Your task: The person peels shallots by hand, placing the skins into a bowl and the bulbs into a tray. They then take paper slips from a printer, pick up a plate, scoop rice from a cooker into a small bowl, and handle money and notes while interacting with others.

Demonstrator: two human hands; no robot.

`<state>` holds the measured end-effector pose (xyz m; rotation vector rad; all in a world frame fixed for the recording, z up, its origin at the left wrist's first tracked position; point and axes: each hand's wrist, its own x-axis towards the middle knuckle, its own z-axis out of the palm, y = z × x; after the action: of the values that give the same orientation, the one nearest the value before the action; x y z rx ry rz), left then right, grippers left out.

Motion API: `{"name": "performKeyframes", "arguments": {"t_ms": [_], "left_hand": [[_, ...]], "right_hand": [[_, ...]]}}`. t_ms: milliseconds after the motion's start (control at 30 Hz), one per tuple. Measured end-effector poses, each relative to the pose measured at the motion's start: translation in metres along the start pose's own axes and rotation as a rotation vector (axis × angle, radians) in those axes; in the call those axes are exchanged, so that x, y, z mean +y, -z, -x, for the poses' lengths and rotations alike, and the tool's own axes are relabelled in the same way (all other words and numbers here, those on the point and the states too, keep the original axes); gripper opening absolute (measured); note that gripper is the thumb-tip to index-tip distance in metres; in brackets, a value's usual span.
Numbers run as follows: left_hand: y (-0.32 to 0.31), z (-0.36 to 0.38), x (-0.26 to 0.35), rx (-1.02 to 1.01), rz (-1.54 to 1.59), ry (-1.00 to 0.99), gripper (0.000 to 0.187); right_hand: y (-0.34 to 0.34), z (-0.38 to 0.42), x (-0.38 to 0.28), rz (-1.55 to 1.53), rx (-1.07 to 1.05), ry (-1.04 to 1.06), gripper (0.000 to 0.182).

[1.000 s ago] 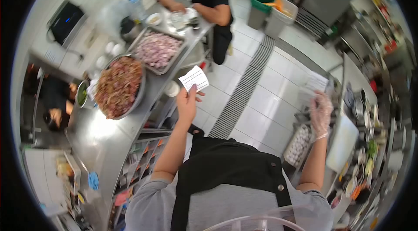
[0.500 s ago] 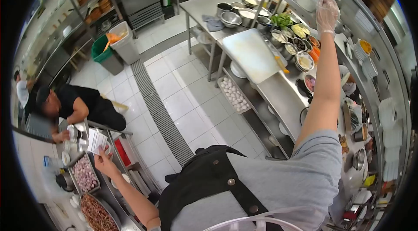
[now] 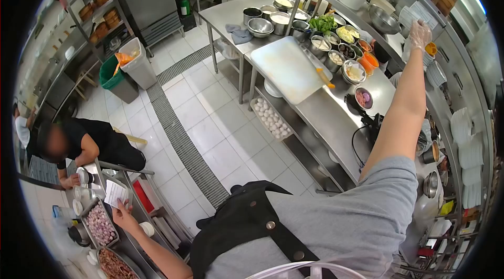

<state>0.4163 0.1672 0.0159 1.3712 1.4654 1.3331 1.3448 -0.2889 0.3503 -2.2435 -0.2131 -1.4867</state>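
Observation:
A white paper slip (image 3: 115, 193) is pinched between the thumb and fingers of my left hand (image 3: 125, 216), above the steel counter at lower left. My right hand (image 3: 420, 35), in a clear plastic glove, is stretched up to the high shelf at upper right. Its fingers are closed at the lower edge of a pale lined paper slip (image 3: 409, 15); glare partly blurs their grip. Close to that hand are a steel bowl (image 3: 385, 19) and stacked plates with a yellow item (image 3: 431, 49).
A white cutting board (image 3: 289, 69) with a yellow-handled knife (image 3: 325, 78) lies on the prep table, beside several ingredient bowls. Eggs fill a tray (image 3: 270, 117) below. A person in black (image 3: 86, 145) leans at the left counter, near a pan of chopped onions (image 3: 100, 224).
My right hand has moved right and slightly down along the high shelf, away from the white container. My left hand still holds its slip. The whole view has shifted slightly.

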Motion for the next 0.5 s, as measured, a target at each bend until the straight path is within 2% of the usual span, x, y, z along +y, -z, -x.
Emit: {"name": "performKeyframes", "arguments": {"t_ms": [67, 133, 200, 233, 267, 300, 333, 367, 467, 500], "left_hand": [[0.007, -0.006, -0.002, 0.002, -0.029, -0.02, 0.031], [0.01, -0.019, -0.008, -0.009, -0.015, -0.034, 0.03], [0.007, -0.014, 0.0, -0.016, -0.019, -0.065, 0.028], [0.003, -0.013, 0.01, 0.001, -0.043, -0.078, 0.028], [0.006, -0.02, -0.01, 0.0, 0.041, -0.057, 0.024], [-0.003, -0.01, 0.009, 0.03, 0.014, -0.095, 0.021], [-0.013, 0.001, 0.028, 0.065, 0.012, -0.093, 0.022], [-0.005, -0.003, 0.022, 0.042, -0.127, -0.1, 0.023], [-0.006, 0.005, 0.025, 0.042, -0.048, -0.247, 0.025], [-0.002, 0.008, 0.03, 0.008, -0.03, -0.129, 0.025]], "right_hand": [[0.003, -0.007, 0.003, -0.038, -0.023, -0.037, 0.037], [-0.003, -0.022, 0.006, 0.156, 0.032, 0.133, 0.028], [-0.093, -0.096, 0.118, 0.249, -0.14, 0.166, 0.026], [-0.106, -0.109, 0.118, 0.594, -0.177, 0.336, 0.025], [-0.097, -0.114, 0.114, 0.927, -0.186, 0.52, 0.025], [-0.06, -0.121, 0.117, 0.7, -0.204, 0.616, 0.031], [-0.068, -0.125, 0.119, 0.637, -0.216, 0.607, 0.031], [-0.082, -0.129, 0.117, 0.629, -0.222, 0.553, 0.031], [-0.097, -0.133, 0.118, 0.658, -0.244, 0.291, 0.031], [-0.098, -0.13, 0.111, 0.673, -0.262, 0.23, 0.031]]}}
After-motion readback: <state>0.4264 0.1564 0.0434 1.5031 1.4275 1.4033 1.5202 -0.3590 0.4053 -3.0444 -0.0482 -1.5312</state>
